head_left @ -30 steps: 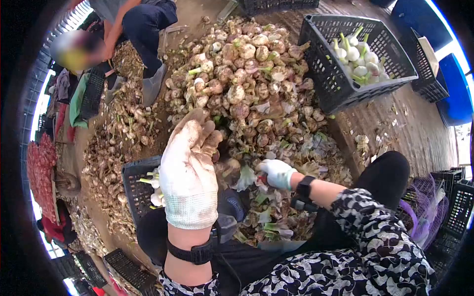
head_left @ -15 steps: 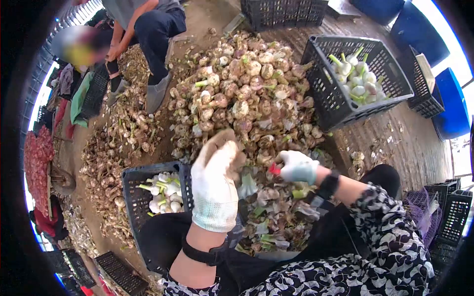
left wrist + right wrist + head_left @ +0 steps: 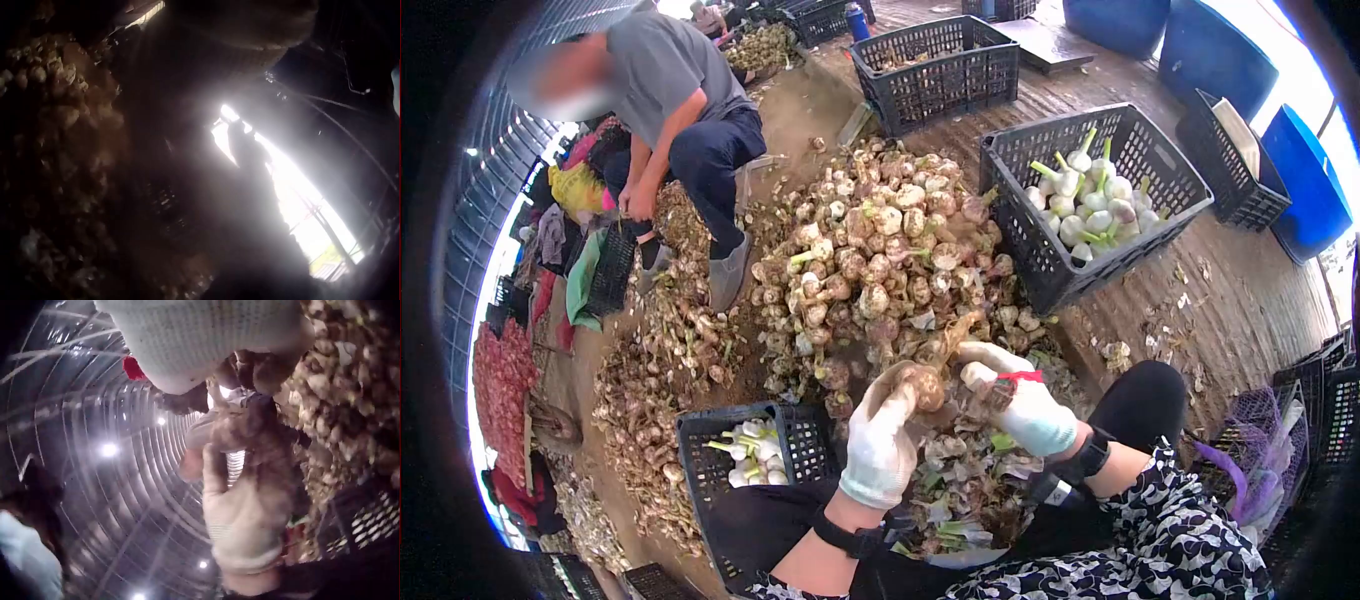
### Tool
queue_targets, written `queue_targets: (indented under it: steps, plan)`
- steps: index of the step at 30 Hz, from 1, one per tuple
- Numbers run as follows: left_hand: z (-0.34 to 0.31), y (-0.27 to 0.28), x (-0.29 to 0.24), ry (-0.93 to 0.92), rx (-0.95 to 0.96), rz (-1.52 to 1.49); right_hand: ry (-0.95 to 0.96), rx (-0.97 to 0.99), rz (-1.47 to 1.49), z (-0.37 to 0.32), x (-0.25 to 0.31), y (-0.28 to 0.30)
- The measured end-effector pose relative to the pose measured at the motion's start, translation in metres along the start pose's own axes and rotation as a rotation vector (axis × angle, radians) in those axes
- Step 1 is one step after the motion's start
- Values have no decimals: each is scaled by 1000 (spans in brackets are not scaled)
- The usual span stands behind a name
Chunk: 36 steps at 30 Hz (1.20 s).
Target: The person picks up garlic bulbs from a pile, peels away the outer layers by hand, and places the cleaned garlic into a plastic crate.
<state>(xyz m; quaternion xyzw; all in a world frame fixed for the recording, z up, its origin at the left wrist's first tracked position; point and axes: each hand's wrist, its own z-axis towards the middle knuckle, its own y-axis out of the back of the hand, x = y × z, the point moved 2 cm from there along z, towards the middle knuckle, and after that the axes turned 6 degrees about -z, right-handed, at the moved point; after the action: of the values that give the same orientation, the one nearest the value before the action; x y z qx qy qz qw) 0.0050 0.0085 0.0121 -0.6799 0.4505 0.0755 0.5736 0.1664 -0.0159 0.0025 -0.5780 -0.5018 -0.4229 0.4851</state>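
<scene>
My gloved left hand [image 3: 878, 450] holds a dirty, unpeeled garlic bulb [image 3: 922, 388] between thumb and fingers, its dry stalk pointing up and right. Close beside it is my gloved right hand [image 3: 1032, 415], fingertips by the stalk. A small red object [image 3: 1022, 376] is gripped in this hand; its kind is mostly hidden. The right wrist view shows the left glove [image 3: 247, 519] below the right glove [image 3: 212, 344], with red [image 3: 133, 369] at its edge. The left wrist view is dark and blurred. A large pile of unpeeled garlic [image 3: 880, 240] lies just ahead.
Trimmed white garlic fills part of a black crate [image 3: 1022, 225] at right and a smaller one [image 3: 805, 440] by my left knee. Loose skins [image 3: 970, 470] lie between my legs. Another person [image 3: 680, 80] crouches at upper left. Blue barrels [image 3: 1215, 65] stand at far right.
My left hand has come down and right, and a garlic bulb now shows in it. My right hand has turned and drawn close to it. The view has tilted up.
</scene>
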Motion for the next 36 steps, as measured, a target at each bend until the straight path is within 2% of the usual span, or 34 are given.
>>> queue_targets:
  steps: [1, 2, 3, 4, 5, 6, 9, 11, 14, 15, 17, 19, 21, 23, 24, 26, 27, 28, 29, 31, 32, 33, 34, 35, 36]
  plan:
    - [-2, -2, -1, -81, -52, 92, -171, 2, 185, -2, 0, -3]
    - [-1, 2, 2, -172, -81, 284, -128, -14, 155, -1, -1, -5]
    - [-2, 0, 4, -164, -79, 288, -86, -31, 126, 0, -3, -7]
    - [-3, -4, 5, -219, -83, 455, 7, -24, 109, 3, -4, -7]
    - [-5, -9, 4, -277, -87, 621, 7, -29, 112, 5, -6, -9]
    - [-8, -15, 2, -288, -101, 658, 35, -29, 165, 6, -7, -11]
    - [-8, -14, 0, -341, -76, 749, 78, -36, 198, 5, 2, -12]
    - [-7, -8, 0, -307, -75, 680, -90, 19, 178, 4, 12, -9]
    - [-9, -9, -1, -281, -76, 650, -122, 76, 32, 5, 8, -1]
    - [-10, -11, -1, -288, -78, 688, -122, 76, 32, 7, 2, -1]
    - [-9, -7, -1, -272, -79, 633, 32, 99, 62, 11, -6, -1]
    - [-9, -6, 1, -256, -79, 578, -17, 106, 40, 11, -1, 1]
    - [-11, -8, 4, -320, -71, 693, -67, 111, 20, 9, -1, 2]
    - [-11, -10, 1, -692, 51, 1277, -39, 96, -22, 9, -4, 3]
    - [-13, -18, 2, -796, 25, 1342, -41, 96, -21, 10, -12, 3]
    - [-11, -10, 4, -722, 5, 1299, 137, 36, -9, 13, -29, 0]
    - [-10, -8, 4, -652, -17, 1254, 136, 36, -9, 13, -28, -1]
    - [-8, -9, 2, -400, -39, 956, 100, 6, -57, 13, -27, -2]
    - [-6, -4, 7, -129, -65, 350, 64, -26, -104, 12, -25, -2]
    - [-3, -2, 6, -124, -2, 135, 31, 3, -142, 11, -12, 2]
    - [-2, -1, 5, -126, -1, 139, -47, 60, -26, 8, -4, 1]
    - [-2, 0, 3, -164, -31, 204, -128, 119, 91, 7, -1, 2]
    - [-2, 1, 3, -200, -61, 268, -73, 250, 163, 8, -6, 7]
    - [-4, -2, 3, -200, -63, 268, -74, 251, 163, 10, -12, 6]
    - [-7, -8, 2, -258, -75, 471, -28, 213, 150, 10, -17, 5]
